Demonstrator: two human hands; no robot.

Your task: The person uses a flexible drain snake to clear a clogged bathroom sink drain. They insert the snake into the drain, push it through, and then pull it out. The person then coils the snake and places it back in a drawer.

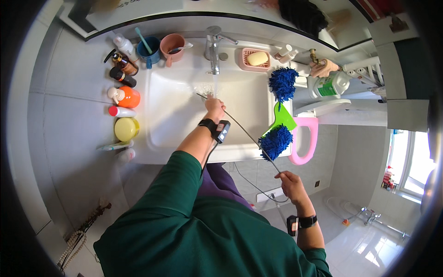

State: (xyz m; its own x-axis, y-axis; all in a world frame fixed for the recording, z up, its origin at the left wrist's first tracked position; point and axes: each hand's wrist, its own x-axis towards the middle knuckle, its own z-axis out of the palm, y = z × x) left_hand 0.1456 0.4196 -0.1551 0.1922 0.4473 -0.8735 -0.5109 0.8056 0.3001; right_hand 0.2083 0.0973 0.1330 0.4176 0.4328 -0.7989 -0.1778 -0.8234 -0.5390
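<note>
A thin metal rod (247, 131) slants across the white sink (180, 124), its far tip above the basin and its near end past the front right edge. My left hand (214, 109) is closed around the rod's far part, beneath the chrome faucet (213, 48), whose water runs down by the fingers. Beyond the sink's front edge, my right hand (292, 184) grips the near end, fingers closed. Two blue shaggy microfiber heads (283, 84) and a bright green plastic piece (280, 120) lie along the sink's right rim; the rod passes over the nearer blue head (275, 141).
Along the left ledge stand several bottles, including an orange pump bottle (124, 97), and a yellow tub (125, 129). Behind are a blue cup (148, 54), a pink cup (171, 46) and a soap dish (244, 63). At right are a pink ring-shaped item (312, 138) and a white jug (339, 84).
</note>
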